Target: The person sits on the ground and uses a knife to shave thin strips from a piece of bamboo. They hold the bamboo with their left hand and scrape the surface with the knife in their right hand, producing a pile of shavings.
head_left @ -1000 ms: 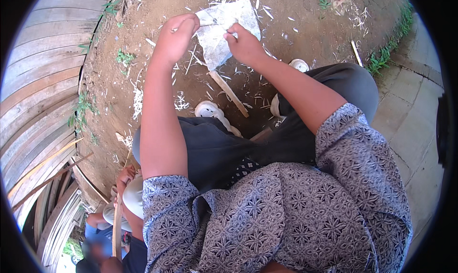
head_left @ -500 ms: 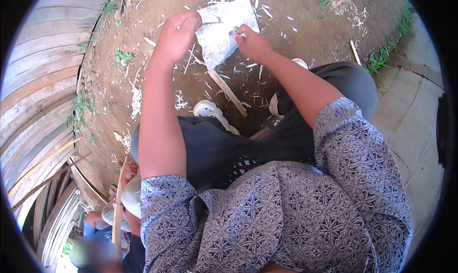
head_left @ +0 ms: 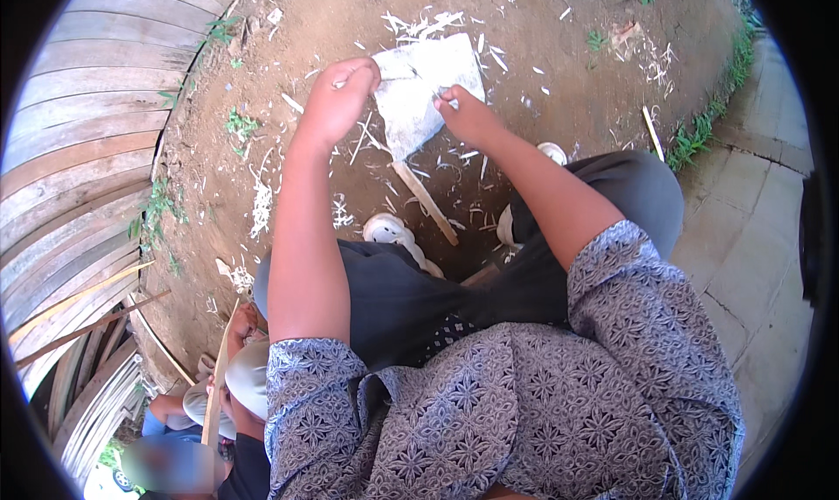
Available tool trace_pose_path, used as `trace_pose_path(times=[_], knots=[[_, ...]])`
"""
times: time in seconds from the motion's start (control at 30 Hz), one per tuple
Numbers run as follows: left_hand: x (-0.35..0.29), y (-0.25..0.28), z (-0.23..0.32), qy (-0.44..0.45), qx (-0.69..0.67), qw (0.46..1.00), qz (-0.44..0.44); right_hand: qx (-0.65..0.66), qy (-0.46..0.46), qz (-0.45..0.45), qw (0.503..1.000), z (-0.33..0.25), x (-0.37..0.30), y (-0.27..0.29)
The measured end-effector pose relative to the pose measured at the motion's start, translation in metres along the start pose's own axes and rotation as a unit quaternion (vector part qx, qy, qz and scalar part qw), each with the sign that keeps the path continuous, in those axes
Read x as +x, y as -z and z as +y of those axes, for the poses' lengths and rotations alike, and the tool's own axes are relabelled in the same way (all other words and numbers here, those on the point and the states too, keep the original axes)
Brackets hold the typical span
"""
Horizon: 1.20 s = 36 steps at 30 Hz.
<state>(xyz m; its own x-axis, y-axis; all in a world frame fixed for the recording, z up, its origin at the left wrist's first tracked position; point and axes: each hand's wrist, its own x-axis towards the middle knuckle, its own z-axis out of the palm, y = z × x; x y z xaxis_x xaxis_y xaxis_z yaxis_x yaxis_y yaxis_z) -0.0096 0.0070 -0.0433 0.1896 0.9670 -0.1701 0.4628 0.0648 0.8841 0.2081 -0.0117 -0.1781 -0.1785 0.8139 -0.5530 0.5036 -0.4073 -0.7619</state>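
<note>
Head view: left hand (head_left: 336,102) gripped the upper corner of a pale, flat blade (head_left: 428,93); right hand (head_left: 468,115) pinched its right edge, above chip-strewn dirt (head_left: 542,45). Blade probably stiff, heavy, sharp-edged; safest held by its wooden handle (head_left: 426,203).

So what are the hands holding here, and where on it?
Both hold a pale flat slab: the left hand grips its upper left edge, the right hand pinches its right edge.

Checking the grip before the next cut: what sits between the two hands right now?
In the head view, the left hand and right hand are bridged by the pale flat wooden piece, which both hold at its edges; wood shavings lie on the dirt beyond.
</note>
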Motion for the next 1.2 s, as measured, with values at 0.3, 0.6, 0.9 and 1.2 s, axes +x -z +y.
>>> trace_pose_path(times=[0.3, 0.6, 0.9, 1.2], knots=[[0.009, 0.001, -0.003, 0.082, -0.070, 0.994, 0.035, 0.014, -0.011, 0.000, 1.000, -0.017, -0.009, 0.000], [0.011, -0.011, -0.009, -0.020, -0.050, 0.998, 0.043, -0.090, 0.110, 0.048, 0.989, 0.001, -0.009, 0.008], [0.007, -0.013, 0.009, 0.077, -0.091, 0.988, 0.103, 0.111, -0.105, -0.053, 0.987, -0.015, -0.007, 0.016], [0.024, -0.023, -0.009, -0.006, -0.003, 0.981, 0.192, 0.106, -0.021, 0.037, 0.993, -0.017, -0.026, 0.006]])
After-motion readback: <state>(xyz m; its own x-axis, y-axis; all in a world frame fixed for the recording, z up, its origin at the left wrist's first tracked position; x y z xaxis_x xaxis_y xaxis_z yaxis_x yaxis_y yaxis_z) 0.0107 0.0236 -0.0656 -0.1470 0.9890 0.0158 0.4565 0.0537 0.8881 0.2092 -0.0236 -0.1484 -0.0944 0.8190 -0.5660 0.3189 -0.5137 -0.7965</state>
